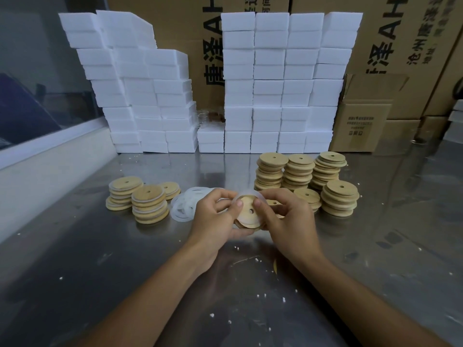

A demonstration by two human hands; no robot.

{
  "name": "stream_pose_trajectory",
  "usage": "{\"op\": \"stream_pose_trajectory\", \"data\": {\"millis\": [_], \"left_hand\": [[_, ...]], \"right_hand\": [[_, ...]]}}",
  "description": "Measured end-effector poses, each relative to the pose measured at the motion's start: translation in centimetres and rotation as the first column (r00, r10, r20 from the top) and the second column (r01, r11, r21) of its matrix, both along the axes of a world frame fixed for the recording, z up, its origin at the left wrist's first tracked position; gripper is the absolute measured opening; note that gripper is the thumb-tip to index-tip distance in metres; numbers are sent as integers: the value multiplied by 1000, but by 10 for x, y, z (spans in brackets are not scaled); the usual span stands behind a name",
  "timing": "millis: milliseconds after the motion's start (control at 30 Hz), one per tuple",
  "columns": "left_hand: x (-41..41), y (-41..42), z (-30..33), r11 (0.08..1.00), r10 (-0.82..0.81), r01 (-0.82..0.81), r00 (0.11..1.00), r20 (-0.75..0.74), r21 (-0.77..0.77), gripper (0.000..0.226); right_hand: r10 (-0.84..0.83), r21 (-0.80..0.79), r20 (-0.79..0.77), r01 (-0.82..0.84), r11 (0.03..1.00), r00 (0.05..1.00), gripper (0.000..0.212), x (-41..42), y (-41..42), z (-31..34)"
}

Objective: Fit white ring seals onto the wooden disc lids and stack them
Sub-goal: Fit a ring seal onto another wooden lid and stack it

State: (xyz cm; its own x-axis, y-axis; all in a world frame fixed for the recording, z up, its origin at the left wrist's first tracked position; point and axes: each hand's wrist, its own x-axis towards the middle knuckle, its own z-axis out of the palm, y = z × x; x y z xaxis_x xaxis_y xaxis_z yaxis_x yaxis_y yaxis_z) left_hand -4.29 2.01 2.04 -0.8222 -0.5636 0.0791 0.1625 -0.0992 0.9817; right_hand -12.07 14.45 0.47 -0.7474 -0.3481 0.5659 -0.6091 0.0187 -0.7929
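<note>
A round pale wooden disc lid with a small centre hole (248, 214) is held above the reflective grey metal desk (100, 259), between both hands and tilted toward the camera. The left hand (215, 219) grips the lid from its left side, thumb laid across the upper left edge and fingers curled beneath. The right hand (283, 216) grips it from the right, thumb pressed on the lid's face just above the hole and fingers curled behind. A translucent white ring seal (246, 193) is seen arching over the lid's upper rim, pinched under both thumbs; whether it is fully seated around the edge cannot be told. Just left of the left hand, a loose heap of white ring seals (185, 205) lies flat on the desk. Further left, three short stacks of wooden lids with white seals fitted (140, 196) are stood. Behind and to the right of the right hand, taller stacks of bare wooden disc lids (305, 174) are ranged. White foam blocks (275, 83) are piled along the back of the desk, with brown printed cardboard cartons (390, 58) behind them. White crumbs are scattered over the desk surface.
</note>
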Motion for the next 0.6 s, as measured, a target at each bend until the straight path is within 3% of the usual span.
{"op": "stream_pose_trajectory", "data": {"millis": [600], "left_hand": [[1,-9,-3,994,51,-51,999,-7,-99,9]], "right_hand": [[30,2,165,-31,1000,986,10,-2,3,4]]}}
